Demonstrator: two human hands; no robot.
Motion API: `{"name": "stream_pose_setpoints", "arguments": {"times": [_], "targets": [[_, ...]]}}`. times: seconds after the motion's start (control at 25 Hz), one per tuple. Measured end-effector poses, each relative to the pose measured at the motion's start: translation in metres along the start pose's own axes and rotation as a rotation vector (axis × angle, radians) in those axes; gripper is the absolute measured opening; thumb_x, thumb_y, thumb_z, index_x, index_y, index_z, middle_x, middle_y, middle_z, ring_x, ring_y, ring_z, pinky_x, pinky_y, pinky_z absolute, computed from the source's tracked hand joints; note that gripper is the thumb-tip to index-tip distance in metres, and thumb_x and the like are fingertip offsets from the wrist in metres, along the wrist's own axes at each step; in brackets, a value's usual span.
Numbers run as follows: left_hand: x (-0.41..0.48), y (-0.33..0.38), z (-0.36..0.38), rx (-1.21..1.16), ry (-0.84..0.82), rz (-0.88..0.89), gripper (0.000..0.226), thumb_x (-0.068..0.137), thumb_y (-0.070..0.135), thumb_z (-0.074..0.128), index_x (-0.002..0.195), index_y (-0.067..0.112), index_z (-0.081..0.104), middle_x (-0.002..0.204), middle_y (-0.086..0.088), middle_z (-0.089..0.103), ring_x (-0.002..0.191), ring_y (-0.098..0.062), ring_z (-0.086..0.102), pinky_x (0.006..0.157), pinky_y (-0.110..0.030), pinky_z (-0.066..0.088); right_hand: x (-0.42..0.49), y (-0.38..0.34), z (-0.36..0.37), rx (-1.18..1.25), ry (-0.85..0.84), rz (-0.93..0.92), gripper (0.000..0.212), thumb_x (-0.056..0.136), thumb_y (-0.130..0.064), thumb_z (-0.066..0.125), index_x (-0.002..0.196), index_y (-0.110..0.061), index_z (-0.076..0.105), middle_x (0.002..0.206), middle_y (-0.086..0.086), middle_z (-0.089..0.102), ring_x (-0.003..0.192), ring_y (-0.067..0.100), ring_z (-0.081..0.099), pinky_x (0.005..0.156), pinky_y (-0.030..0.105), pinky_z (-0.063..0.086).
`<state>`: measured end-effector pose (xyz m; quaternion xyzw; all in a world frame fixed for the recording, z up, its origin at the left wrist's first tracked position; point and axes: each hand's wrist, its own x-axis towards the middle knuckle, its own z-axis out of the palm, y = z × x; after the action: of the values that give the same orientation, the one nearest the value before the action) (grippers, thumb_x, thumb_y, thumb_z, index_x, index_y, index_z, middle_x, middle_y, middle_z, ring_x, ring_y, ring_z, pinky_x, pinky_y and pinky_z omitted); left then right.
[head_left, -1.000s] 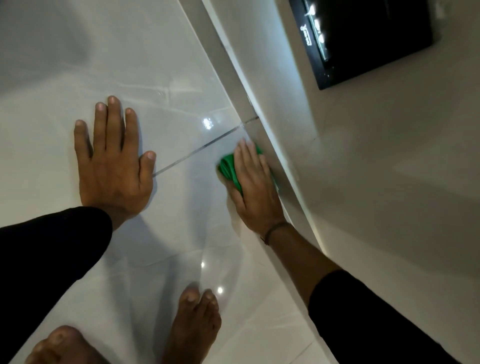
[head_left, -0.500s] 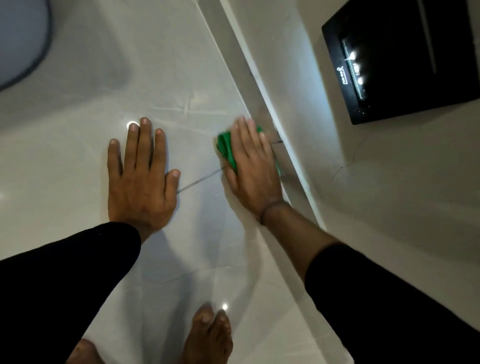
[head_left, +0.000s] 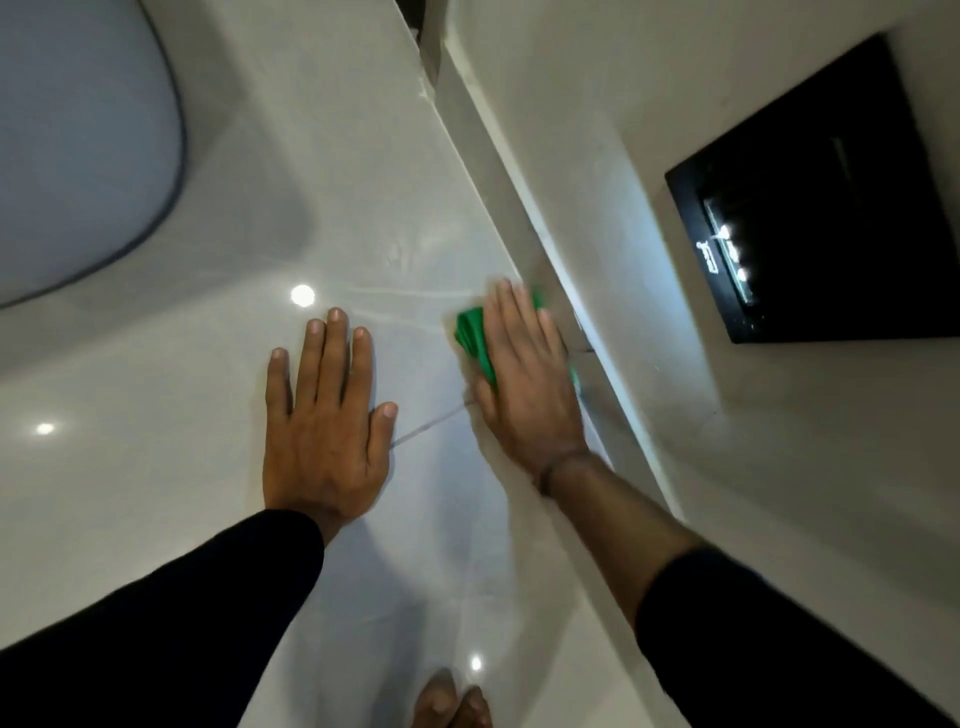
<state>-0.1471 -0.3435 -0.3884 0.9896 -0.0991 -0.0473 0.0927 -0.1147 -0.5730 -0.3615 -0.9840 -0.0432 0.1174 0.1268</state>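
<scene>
Head view: the green cloth (head_left: 470, 340) lies on the floor tile (head_left: 156, 493) under the right hand (head_left: 524, 374), whose straight fingers press it flat beside the skirting (head_left: 505, 208) at right — its long axis runs near-to-far along that edge. The left hand (head_left: 322, 421), spread flat on the tile, braces well apart to the left.
</scene>
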Motion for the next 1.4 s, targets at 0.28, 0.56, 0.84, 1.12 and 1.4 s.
{"name": "stream_pose_setpoints", "arguments": {"times": [0.28, 0.56, 0.84, 1.12, 1.4], "targets": [[-0.002, -0.001, 0.000, -0.019, -0.021, 0.012, 0.075, 0.108, 0.040, 0.036, 0.173, 0.003, 0.024, 0.184, -0.021, 0.014, 0.172, -0.038, 0.013, 0.136, -0.064, 0.015, -0.225, 0.064, 0.025, -0.125, -0.098, 0.074, 0.074, 0.102, -0.034, 0.040, 0.165, -0.008, 0.013, 0.175, 0.009, 0.008, 0.159, 0.034, 0.018, 0.131, 0.044, 0.008], [-0.003, -0.009, -0.030, -0.064, -0.185, 0.047, 0.077, 0.109, 0.044, 0.031, 0.173, 0.003, 0.021, 0.184, -0.021, 0.014, 0.171, -0.039, 0.013, 0.136, -0.063, 0.013, -0.239, 0.047, 0.005, -0.045, -0.275, 0.266, 0.067, 0.097, -0.021, 0.033, 0.161, -0.002, 0.026, 0.170, 0.017, 0.022, 0.158, 0.036, 0.021, 0.127, 0.046, 0.014], [-0.086, -0.040, -0.206, -0.075, -0.253, -0.129, 0.077, 0.110, 0.050, 0.034, 0.171, 0.003, 0.030, 0.182, -0.016, 0.025, 0.170, -0.034, 0.022, 0.137, -0.056, 0.020, -0.191, -0.065, -0.115, 0.077, -0.264, 0.266, 0.070, 0.091, 0.002, 0.050, 0.159, -0.002, 0.032, 0.166, 0.018, 0.032, 0.157, 0.034, 0.022, 0.128, 0.049, 0.024], [-0.100, -0.086, -0.395, 0.024, -0.178, -0.318, 0.076, 0.111, 0.053, 0.035, 0.172, 0.007, 0.030, 0.182, -0.013, 0.024, 0.168, -0.029, 0.020, 0.135, -0.048, 0.008, -0.116, -0.275, -0.268, 0.237, -0.173, 0.025, 0.083, 0.095, 0.005, 0.060, 0.163, -0.016, 0.017, 0.171, 0.003, 0.015, 0.159, 0.021, 0.008, 0.129, 0.043, 0.019], [-0.023, -0.217, -0.475, 0.061, -0.073, -0.485, 0.080, 0.111, 0.058, 0.017, 0.176, 0.011, 0.014, 0.185, -0.011, 0.007, 0.171, -0.027, 0.002, 0.139, -0.051, 0.004, 0.026, -0.456, -0.320, 0.284, -0.068, -0.296, 0.072, 0.103, -0.011, 0.040, 0.165, -0.012, 0.004, 0.174, 0.009, 0.000, 0.161, 0.025, -0.005, 0.131, 0.043, 0.005]]}}
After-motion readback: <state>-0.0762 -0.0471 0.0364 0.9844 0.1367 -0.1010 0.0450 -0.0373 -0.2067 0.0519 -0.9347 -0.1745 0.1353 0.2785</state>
